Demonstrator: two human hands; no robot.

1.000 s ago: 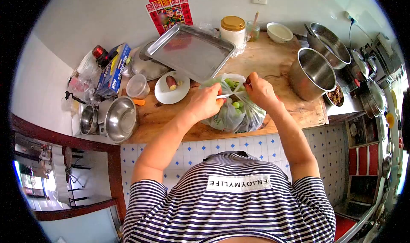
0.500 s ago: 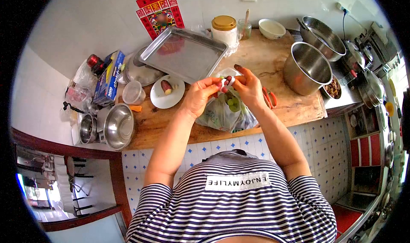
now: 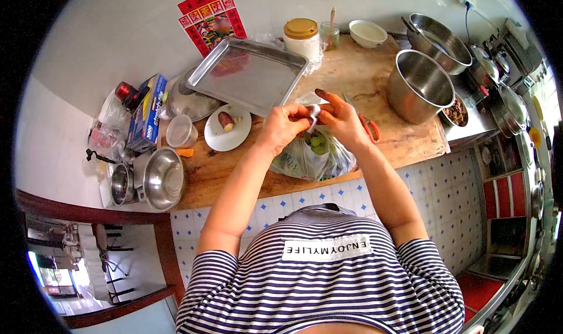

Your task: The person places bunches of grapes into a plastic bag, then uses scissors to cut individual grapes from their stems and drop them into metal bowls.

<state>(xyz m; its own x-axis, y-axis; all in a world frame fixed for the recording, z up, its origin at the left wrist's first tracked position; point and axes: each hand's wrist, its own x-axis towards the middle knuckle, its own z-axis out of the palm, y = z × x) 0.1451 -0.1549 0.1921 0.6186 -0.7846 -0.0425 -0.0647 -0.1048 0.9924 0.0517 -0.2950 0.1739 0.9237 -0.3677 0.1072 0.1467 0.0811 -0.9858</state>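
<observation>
My left hand (image 3: 280, 127) and my right hand (image 3: 343, 120) meet above the counter, fingertips pinched close together. A small white object (image 3: 315, 112) with a narrow strip hanging down shows between them, in the fingers of my right hand. What my left fingers pinch is mostly hidden behind them. Just below, a clear plastic bag (image 3: 293, 162) lies open with green pieces (image 3: 318, 144) in it. Red-handled scissors (image 3: 370, 130) lie beside my right hand. Farther left, a white plate (image 3: 231, 139) carries a cut, purple-skinned sweet potato (image 3: 226, 120).
A metal tray (image 3: 249, 76) leans at the back beside a gold-lidded jar (image 3: 301, 29). To the right stand a deep steel pot (image 3: 419, 87) and a white bowl (image 3: 368, 34). Steel bowls (image 3: 164, 178) and a cling-film box (image 3: 148, 112) are at the left.
Both hands stay together over the bag, and the fingers have shifted. The white object is now turned, its strip hanging down. The dark red and green bits seen between the fingertips are now mostly hidden.
</observation>
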